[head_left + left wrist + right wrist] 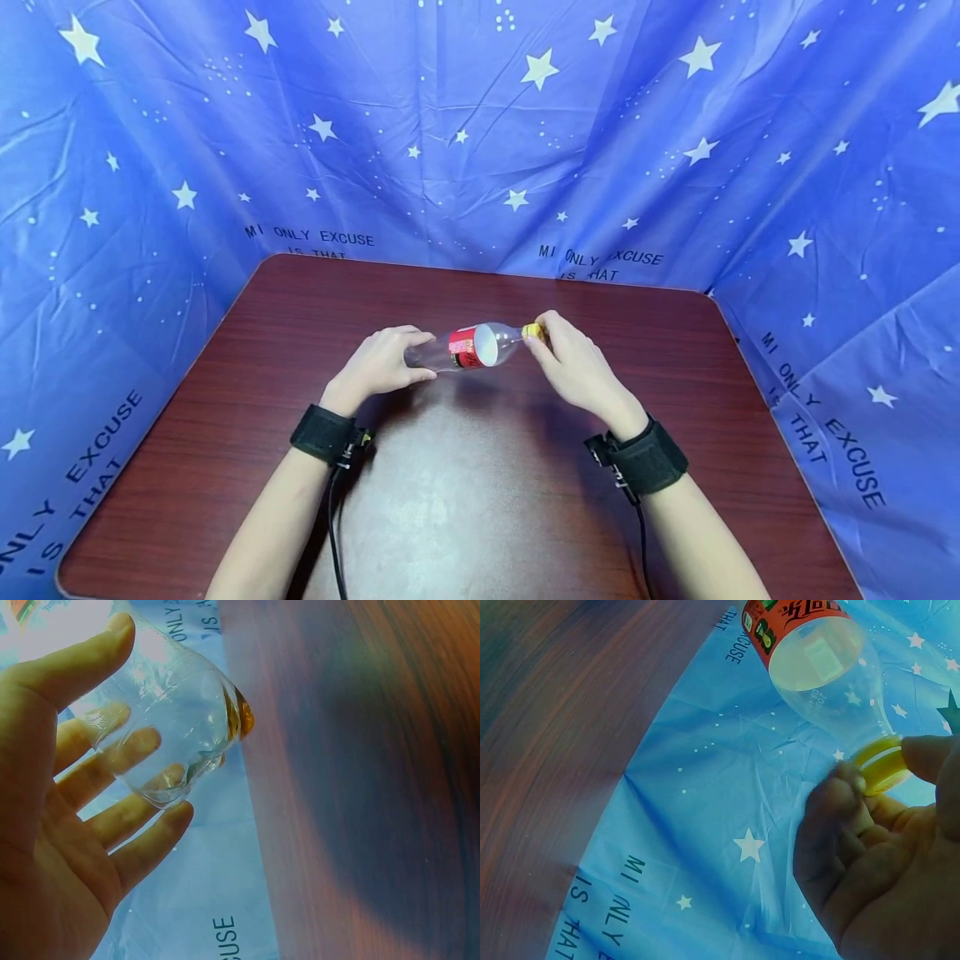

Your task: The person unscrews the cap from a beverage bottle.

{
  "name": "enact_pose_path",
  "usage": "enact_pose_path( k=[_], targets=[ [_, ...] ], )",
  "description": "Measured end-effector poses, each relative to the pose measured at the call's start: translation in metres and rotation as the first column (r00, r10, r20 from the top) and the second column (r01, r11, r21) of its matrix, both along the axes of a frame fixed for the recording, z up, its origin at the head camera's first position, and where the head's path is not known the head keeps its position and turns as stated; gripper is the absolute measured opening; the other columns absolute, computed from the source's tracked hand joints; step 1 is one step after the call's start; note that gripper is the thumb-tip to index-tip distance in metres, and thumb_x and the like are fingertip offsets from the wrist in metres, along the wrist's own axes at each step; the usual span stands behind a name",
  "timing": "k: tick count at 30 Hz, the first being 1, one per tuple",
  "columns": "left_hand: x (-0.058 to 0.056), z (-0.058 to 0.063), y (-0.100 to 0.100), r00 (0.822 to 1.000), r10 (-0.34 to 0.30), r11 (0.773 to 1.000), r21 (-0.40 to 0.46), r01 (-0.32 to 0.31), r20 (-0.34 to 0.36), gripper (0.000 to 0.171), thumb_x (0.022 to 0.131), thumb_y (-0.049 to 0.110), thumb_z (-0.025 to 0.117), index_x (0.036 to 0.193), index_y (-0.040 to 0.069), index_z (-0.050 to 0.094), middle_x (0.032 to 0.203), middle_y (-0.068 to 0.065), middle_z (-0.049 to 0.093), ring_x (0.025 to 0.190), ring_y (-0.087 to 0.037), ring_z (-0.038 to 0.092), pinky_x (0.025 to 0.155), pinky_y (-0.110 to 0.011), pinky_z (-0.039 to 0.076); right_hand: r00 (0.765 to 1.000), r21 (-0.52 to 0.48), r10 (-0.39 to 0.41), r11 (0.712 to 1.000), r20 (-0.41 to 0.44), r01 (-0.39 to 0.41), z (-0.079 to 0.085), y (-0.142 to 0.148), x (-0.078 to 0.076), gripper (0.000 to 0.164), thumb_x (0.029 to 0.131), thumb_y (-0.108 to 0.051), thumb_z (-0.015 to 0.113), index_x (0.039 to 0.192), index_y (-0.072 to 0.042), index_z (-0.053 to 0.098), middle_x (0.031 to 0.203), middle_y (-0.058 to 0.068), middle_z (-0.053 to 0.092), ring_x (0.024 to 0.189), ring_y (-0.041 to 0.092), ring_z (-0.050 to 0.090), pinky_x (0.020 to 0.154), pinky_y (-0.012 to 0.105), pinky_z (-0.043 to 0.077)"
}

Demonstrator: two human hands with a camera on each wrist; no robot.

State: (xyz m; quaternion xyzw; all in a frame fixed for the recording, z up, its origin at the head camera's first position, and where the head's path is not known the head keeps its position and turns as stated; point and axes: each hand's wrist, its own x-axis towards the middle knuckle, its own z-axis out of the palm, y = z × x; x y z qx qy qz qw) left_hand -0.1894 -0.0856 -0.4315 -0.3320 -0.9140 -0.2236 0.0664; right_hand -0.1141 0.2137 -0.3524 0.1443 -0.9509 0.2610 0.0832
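Lying sideways above the glossy, wood-grained table [450, 475], a clear, smooth-walled plastic bottle [488, 345] wears a red printed label [462, 347]. Over the table, the left hand [381, 361] curves its widely spread thumb and fingers around the rounded base end, while the right hand [577, 364], fingers curled close, pinches the small round yellow cap [532, 331]. Creased, starry blue cloth [450, 100] hangs behind the table.

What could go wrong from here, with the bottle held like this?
The plastic bottle is held sideways, so what looks like brownish liquid at its base could spill if the yellow cap came off. The left hand holds the base end, so the bottle might slip if the right hand twisted the cap.
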Motion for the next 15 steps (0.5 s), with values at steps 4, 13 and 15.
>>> enact_pose_path(
  k=[4,13,15],
  targets=[
    [0.0001,-0.0003,-0.0011,1.0,0.002,1.0,-0.004,-0.002,0.012,0.06,0.071,0.046,0.079,0.121,0.016,0.064,0.11,0.002,0.064,0.088,-0.012,0.059,0.079,-0.036,0.049,0.996,-0.073,0.08,0.994,-0.038,-0.082,-0.0022,0.0019,-0.0015,0.017,0.098,-0.024,0.051,0.11,-0.012,0.048,0.094,0.001,0.05,0.08,0.016,0.05,0.068,0.032,0.042],
    [0.0006,-0.0004,-0.0007,0.999,0.01,1.0,-0.009,-0.01,0.03,0.06,0.071,0.048,0.078,0.121,0.017,0.064,0.11,0.002,0.064,0.09,-0.012,0.059,0.08,-0.036,0.049,0.999,-0.116,0.01,0.993,-0.038,-0.015,-0.0052,0.0034,-0.0023,0.045,0.094,-0.036,0.056,0.126,-0.005,0.046,0.104,0.003,0.058,0.09,0.019,0.057,0.076,0.034,0.045],
    [0.0006,-0.0008,-0.0001,0.999,0.009,1.0,-0.003,-0.009,0.034,0.06,0.071,0.047,0.078,0.121,0.017,0.064,0.109,0.002,0.064,0.09,-0.012,0.059,0.08,-0.036,0.049,0.997,-0.119,-0.073,0.99,-0.025,0.069,-0.006,0.0024,-0.0025,0.05,0.094,-0.049,0.05,0.122,-0.008,0.048,0.096,-0.001,0.06,0.083,0.017,0.057,0.071,0.033,0.044]
  ],
)
